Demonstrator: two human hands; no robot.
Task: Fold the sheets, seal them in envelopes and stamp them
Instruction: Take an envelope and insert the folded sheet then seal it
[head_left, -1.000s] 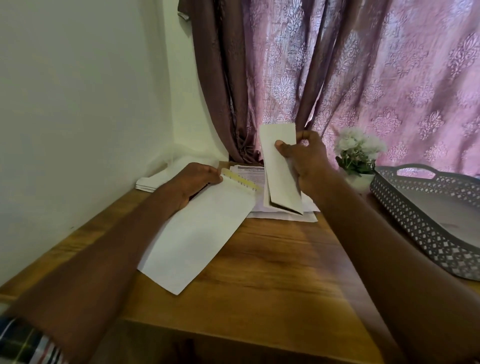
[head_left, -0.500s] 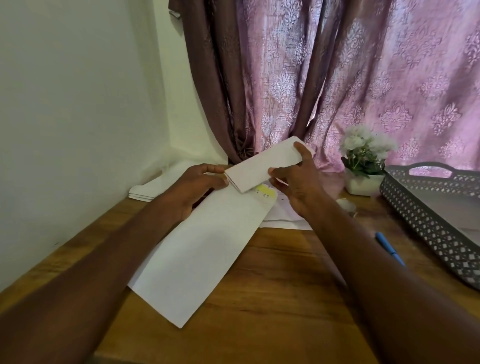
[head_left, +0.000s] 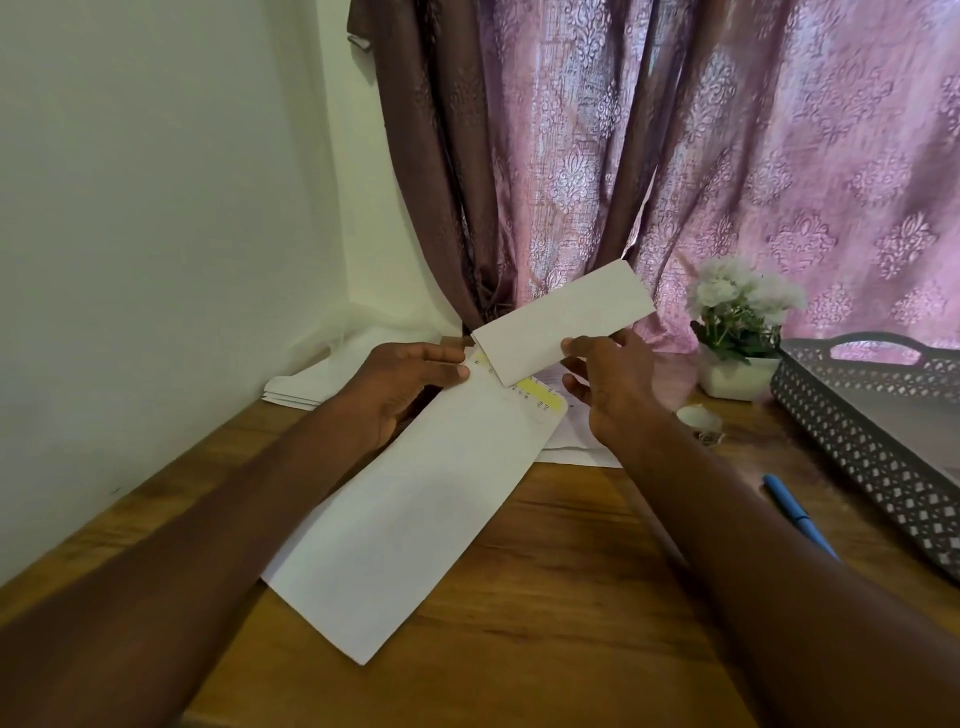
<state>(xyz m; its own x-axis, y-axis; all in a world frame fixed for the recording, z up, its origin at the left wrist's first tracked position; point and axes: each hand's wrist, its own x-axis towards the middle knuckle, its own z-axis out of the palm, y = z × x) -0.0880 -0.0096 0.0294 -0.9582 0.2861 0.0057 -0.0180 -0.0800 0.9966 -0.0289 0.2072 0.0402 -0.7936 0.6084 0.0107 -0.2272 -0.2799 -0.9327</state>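
Observation:
A long white envelope (head_left: 410, 519) lies slanted on the wooden table (head_left: 571, 623), its open mouth with a yellow strip pointing away from me. My left hand (head_left: 410, 384) pinches the envelope's far corner at the mouth. My right hand (head_left: 608, 384) holds a folded white sheet (head_left: 566, 322) by its lower edge, tilted, with its lower left end touching the envelope's mouth. How far that end has gone inside is hidden.
More white envelopes (head_left: 306, 387) lie stacked by the wall at the left. Printed papers (head_left: 571, 441) sit under my right hand. A potted white flower (head_left: 737, 332), a grey perforated tray (head_left: 883, 431), a blue pen (head_left: 795, 514) and a small tape roll (head_left: 696, 415) stand to the right.
My right hand turned the folded sheet from upright to slanted and brought its end down to the envelope's mouth. My left hand stayed at the envelope's far corner.

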